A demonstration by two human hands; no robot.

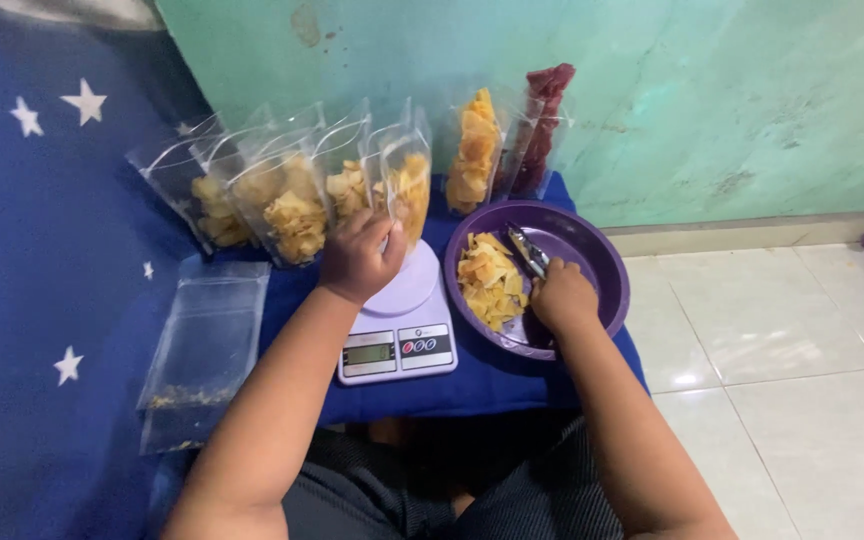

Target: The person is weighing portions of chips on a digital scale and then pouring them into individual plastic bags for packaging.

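Head view, first inspector: left hand (pixel 357 258) grips a clear pouch (pixel 407 185) of yellow chips standing upright on the white kitchen scale (pixel 400 325).

Second inspector: Confirmed, fingers closed on the pouch's lower side. Right hand?

First: right hand (pixel 562 295) sits inside the purple bowl (pixel 592 250), fingers closed around metal tongs (pixel 527 250). Loose chips (pixel 490 280) lie in the bowl's left half, just beside the hand.

Second: Surroundings?

First: four partly filled pouches (pixel 282 195) stand in a row left of the scale; empty bags (pixel 207 345) lie flat on the blue cloth (pixel 42 300). One yellow pack (pixel 475 150) and one red pack (pixel 544 125) lean against the green wall (pixel 702 90).
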